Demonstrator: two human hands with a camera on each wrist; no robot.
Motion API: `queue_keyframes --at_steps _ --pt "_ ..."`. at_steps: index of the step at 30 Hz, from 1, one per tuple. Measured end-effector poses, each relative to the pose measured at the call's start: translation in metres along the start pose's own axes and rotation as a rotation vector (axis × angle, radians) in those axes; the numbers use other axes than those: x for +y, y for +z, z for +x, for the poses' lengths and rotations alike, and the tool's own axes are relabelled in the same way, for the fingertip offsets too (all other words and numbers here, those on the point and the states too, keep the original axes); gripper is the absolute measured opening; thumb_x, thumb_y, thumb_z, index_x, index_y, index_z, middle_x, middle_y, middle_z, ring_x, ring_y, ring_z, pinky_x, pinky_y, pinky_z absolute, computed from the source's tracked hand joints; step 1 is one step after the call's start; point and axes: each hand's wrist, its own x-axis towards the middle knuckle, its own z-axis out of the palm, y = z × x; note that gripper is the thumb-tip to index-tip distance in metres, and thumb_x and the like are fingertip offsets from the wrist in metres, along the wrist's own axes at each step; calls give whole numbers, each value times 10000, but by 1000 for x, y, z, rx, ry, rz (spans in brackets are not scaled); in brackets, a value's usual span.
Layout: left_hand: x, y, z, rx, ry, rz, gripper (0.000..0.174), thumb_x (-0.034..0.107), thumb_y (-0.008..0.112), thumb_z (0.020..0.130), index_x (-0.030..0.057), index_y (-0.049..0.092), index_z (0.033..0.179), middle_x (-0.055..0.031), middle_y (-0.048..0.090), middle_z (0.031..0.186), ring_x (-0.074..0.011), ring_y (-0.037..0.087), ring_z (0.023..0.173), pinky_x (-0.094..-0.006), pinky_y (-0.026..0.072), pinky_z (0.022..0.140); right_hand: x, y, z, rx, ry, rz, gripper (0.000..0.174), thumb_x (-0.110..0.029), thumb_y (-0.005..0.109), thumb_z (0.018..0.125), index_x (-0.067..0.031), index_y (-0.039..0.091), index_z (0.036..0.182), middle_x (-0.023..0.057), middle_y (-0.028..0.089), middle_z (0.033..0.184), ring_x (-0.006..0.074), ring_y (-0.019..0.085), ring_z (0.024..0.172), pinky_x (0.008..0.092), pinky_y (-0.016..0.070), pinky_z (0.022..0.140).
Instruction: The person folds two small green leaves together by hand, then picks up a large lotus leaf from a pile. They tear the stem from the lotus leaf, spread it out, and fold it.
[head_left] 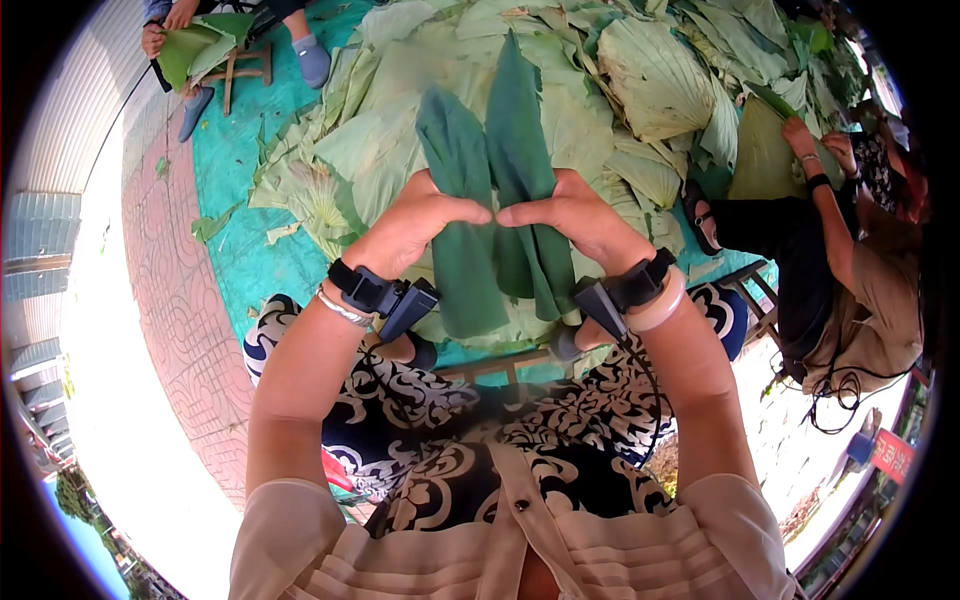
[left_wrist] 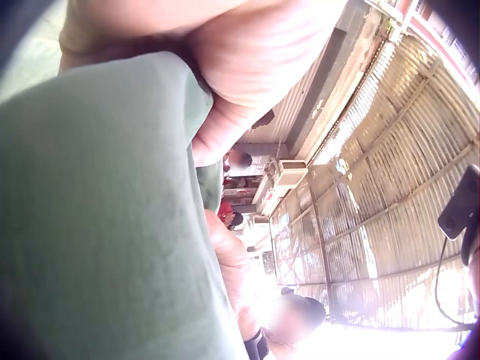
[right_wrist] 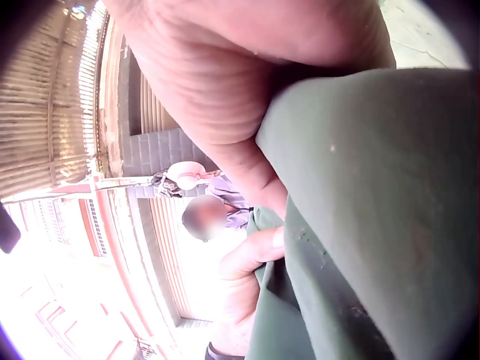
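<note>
Two dark green folded leaf bundles hang side by side over the pile in the head view. The left hand (head_left: 412, 222) grips the left bundle (head_left: 465, 290), its thumb laid across the front. Round the right bundle (head_left: 520, 130) the right hand (head_left: 590, 218) is curled, thumb also across it. Both thumb tips nearly meet between the bundles. In the left wrist view the leaf (left_wrist: 97, 195) fills the left side under the palm. The right wrist view shows smooth leaf (right_wrist: 390, 172) below the palm and the other hand's thumb (right_wrist: 255, 251) beyond. The fingers behind the leaves are mostly hidden.
A large heap of pale green leaves (head_left: 400, 150) lies on a teal sheet (head_left: 240, 260) in front. People with leaves sit at the upper left and at the right. A wooden stool (head_left: 232, 80) stands upper left, and patterned trousers (head_left: 430, 400) are below the hands.
</note>
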Motion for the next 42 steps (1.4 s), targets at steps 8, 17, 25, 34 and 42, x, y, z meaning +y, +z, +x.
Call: queue_keyframes --at_steps 8,17,25,34,42 --pt "-5 0 3 -19 12 -23 312 15 689 803 0 683 1115 -56 702 1032 -148 649 930 -295 504 842 2 0 2 23 17 -33 392 -57 753 772 50 675 1141 87 721 1013 164 669 909 290 512 865" --pt "-6 9 -1 44 98 -32 255 11 688 819 -1 668 1073 -52 695 1009 -144 653 915 -291 510 816 4 6 3 113 54 140 295 -38 709 785 53 685 1065 95 710 930 171 674 827 303 539 781" --pt "-7 15 0 61 200 -99 284 2 696 837 9 639 1115 -44 690 1008 -144 657 919 -303 515 831 28 1 21 266 110 253 332 -150 754 718 73 659 945 115 672 902 208 635 846 337 505 779" --pt "0 5 1 84 188 -140 290 21 723 833 17 631 1107 -27 670 1002 -135 631 933 -306 486 859 10 1 14 164 10 333 342 -43 717 801 60 675 1124 113 712 951 186 682 853 318 552 815" --pt "-1 1 1 96 184 -168 322 26 728 829 11 617 1131 -33 654 1027 -146 619 964 -312 475 885 3 6 10 159 -13 348 283 -84 721 809 83 683 1034 121 708 954 190 667 885 335 526 827"
